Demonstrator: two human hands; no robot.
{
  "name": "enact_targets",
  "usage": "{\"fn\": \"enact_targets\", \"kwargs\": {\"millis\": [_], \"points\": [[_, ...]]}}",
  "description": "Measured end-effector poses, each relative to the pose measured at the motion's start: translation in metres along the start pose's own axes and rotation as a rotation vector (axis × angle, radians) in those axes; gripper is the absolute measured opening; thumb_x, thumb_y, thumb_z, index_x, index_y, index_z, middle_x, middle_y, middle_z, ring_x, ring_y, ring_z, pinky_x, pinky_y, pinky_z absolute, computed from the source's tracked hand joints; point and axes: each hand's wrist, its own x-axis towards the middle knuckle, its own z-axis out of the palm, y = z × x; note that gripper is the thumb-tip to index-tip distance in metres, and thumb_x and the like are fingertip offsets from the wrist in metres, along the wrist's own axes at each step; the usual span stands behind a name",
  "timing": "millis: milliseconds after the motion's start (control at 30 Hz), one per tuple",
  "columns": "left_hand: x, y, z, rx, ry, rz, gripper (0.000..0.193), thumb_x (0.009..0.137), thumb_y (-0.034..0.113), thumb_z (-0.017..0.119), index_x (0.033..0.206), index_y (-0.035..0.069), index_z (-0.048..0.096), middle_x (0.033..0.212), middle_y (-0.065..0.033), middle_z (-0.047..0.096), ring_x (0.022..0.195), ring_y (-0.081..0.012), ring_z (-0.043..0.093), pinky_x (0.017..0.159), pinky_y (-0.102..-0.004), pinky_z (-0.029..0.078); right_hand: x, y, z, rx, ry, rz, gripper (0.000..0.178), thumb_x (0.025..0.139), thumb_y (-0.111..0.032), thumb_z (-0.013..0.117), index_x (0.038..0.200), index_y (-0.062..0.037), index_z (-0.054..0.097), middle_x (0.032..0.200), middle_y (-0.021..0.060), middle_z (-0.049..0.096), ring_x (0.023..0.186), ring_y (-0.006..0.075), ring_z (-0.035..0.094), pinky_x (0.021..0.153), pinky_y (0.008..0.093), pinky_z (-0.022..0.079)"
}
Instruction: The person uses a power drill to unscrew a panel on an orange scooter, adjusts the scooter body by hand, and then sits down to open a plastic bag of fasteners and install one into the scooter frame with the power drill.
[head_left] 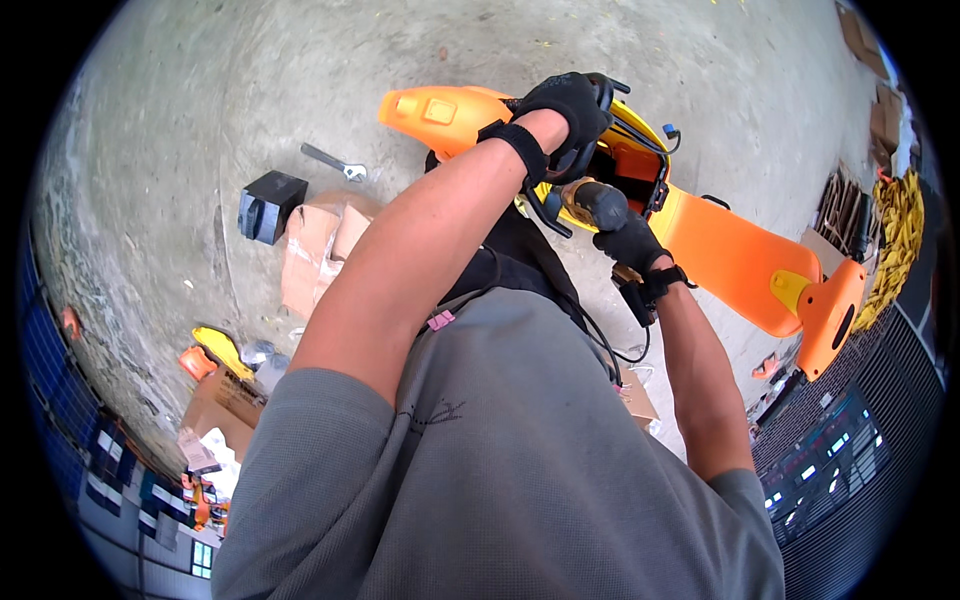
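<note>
An orange and yellow ride-on toy (700, 245) lies across the floor in front of me, its long orange part reaching out to the right. My left hand (565, 105), in a black glove, is closed around a black steering wheel (604, 92) at the toy's middle. Lower and to the right, my gloved right hand (632, 245) grips a power drill (600, 205). The drill's rounded dark back end faces me, and its front points into the yellow body, where its tip is hidden. A blue connector on a wire (671, 131) sticks out beyond the yellow rim.
An adjustable wrench (348, 170), a black box-shaped block (270, 207) and brown cardboard (312, 258) lie on the concrete at left. Farther down that side are a yellow part (222, 352) and a carton (225, 405). Yellow strapping (898, 235) is piled at far right.
</note>
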Motion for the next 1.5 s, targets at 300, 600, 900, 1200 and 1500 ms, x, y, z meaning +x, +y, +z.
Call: {"fn": "enact_targets", "kwargs": {"millis": [300, 600, 900, 1200, 1500], "points": [[0.001, 0.003, -0.006, 0.015, -0.081, -0.043, 0.042, 0.082, 0.036, 0.067, 0.111, 0.006, 0.069, 0.107, -0.0171, 0.070, 0.098, -0.0312, 0.068, 0.088, -0.0393, 0.053, 0.000, 0.004, 0.000, -0.041, 0.019, -0.079, 0.032, 0.071, -0.018, 0.068, 0.100, -0.0048, 0.066, 0.097, 0.0189, 0.069, 0.095, 0.0362, 0.065, 0.081, 0.0410, 0.052], [-0.005, 0.008, -0.007, -0.030, -0.087, -0.101, 0.045, 0.084, 0.040, 0.066, 0.115, 0.007, 0.068, 0.109, -0.0166, 0.069, 0.103, -0.0308, 0.066, 0.092, -0.0398, 0.051, 0.010, 0.004, -0.020, -0.170, -0.015, -0.291, 0.038, 0.074, -0.014, 0.066, 0.111, -0.0088, 0.064, 0.104, 0.0170, 0.069, 0.100, 0.0363, 0.063, 0.085, 0.0430, 0.051], [-0.005, 0.003, -0.011, 0.005, -0.086, -0.101, 0.046, 0.081, 0.042, 0.067, 0.108, 0.005, 0.070, 0.105, -0.0187, 0.070, 0.098, -0.0328, 0.067, 0.087, -0.0406, 0.052, -0.011, 0.013, -0.027, -0.060, -0.070, -0.320, 0.037, 0.077, -0.009, 0.070, 0.113, -0.0058, 0.063, 0.101, 0.0112, 0.070, 0.094, 0.0273, 0.065, 0.083, 0.0354, 0.051], [-0.043, -0.034, -0.010, -0.138, 0.036, 0.327, 0.021, 0.091, 0.013, 0.052, 0.099, -0.001, 0.065, 0.089, -0.0135, 0.068, 0.079, -0.0227, 0.068, 0.071, -0.0330, 0.054, -0.032, 0.061, 0.000, 0.106, 0.122, -0.540, 0.038, 0.078, -0.010, 0.072, 0.115, -0.0059, 0.063, 0.107, 0.0120, 0.069, 0.100, 0.0289, 0.066, 0.089, 0.0350, 0.051], [-0.099, -0.006, 0.045, -0.875, -0.737, -0.202, 0.021, 0.091, 0.010, 0.059, 0.106, -0.005, 0.058, 0.086, -0.0134, 0.066, 0.075, -0.0213, 0.070, 0.063, -0.0299, 0.058, -0.068, 0.068, 0.006, 0.165, 0.329, -0.713, 0.043, 0.072, -0.003, 0.073, 0.114, -0.0067, 0.062, 0.109, 0.0135, 0.066, 0.105, 0.0350, 0.062, 0.093, 0.0410, 0.050]]}}
